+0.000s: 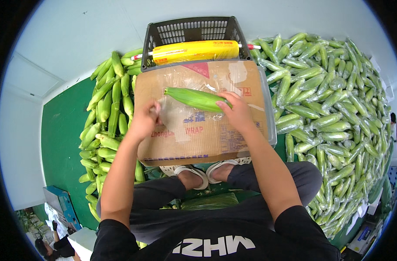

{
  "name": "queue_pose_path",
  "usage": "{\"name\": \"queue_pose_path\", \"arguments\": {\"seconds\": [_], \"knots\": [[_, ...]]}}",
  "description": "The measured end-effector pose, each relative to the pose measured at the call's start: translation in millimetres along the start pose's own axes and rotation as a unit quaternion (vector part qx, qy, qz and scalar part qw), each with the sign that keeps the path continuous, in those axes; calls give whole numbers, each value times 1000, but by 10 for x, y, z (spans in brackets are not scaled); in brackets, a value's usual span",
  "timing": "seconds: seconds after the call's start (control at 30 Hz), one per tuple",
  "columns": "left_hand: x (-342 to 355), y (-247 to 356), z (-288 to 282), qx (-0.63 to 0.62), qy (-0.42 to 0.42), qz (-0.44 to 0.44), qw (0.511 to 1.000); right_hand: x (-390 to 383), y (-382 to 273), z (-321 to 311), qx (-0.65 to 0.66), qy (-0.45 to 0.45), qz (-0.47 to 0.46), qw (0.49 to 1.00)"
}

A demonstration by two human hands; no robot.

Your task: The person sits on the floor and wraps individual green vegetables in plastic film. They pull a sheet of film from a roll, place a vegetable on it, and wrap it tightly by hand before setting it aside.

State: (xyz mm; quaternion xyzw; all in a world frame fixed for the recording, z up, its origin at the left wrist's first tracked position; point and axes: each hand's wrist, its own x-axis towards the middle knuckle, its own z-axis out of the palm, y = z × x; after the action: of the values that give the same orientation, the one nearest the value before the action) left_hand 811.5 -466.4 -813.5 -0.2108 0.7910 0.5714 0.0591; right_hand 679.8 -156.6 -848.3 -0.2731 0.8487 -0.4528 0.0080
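Observation:
An ear of corn in its green husk point(193, 98) lies slantwise over a cardboard surface point(176, 143) in front of me. My right hand point(237, 112) is closed on its right end, thumb and fingers around the husk. Clear plastic film point(207, 76) stretches from the yellow-wrapped film roll point(196, 51) over the cardboard and under the corn. My left hand point(147, 119) hovers at the cardboard's left side, apart from the corn. Its fingers are curled together, and whatever they pinch is too faint to make out.
A black plastic crate point(190, 28) stands behind the cardboard, with the roll across its front. Unwrapped corn point(105, 104) is heaped at the left. A large pile of film-wrapped corn point(333, 104) covers the right. Another person point(57, 243) shows at the lower left.

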Motion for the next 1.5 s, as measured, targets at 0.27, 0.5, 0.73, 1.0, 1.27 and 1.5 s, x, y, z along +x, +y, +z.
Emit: {"name": "queue_pose_path", "arguments": {"seconds": [0.27,0.5,0.73,1.0,1.27,1.5], "knots": [[608,-61,444,167,218,232,933,188,-99,82,18,-10,65,998],[0,220,821,423,118,158,885,643,-167,-67,-290,-67,151,943],[1353,91,388,144,269,211,929,1029,122,23,-60,-45,-87,993],[-94,172,696,373,22,222,901,241,-75,-433,-97,-212,139,962],[-970,377,972,422,-138,28,896,-929,-927,-438,-279,-142,21,949],[170,305,709,640,77,89,760,-275,-824,144,-259,-163,-214,928]]}}
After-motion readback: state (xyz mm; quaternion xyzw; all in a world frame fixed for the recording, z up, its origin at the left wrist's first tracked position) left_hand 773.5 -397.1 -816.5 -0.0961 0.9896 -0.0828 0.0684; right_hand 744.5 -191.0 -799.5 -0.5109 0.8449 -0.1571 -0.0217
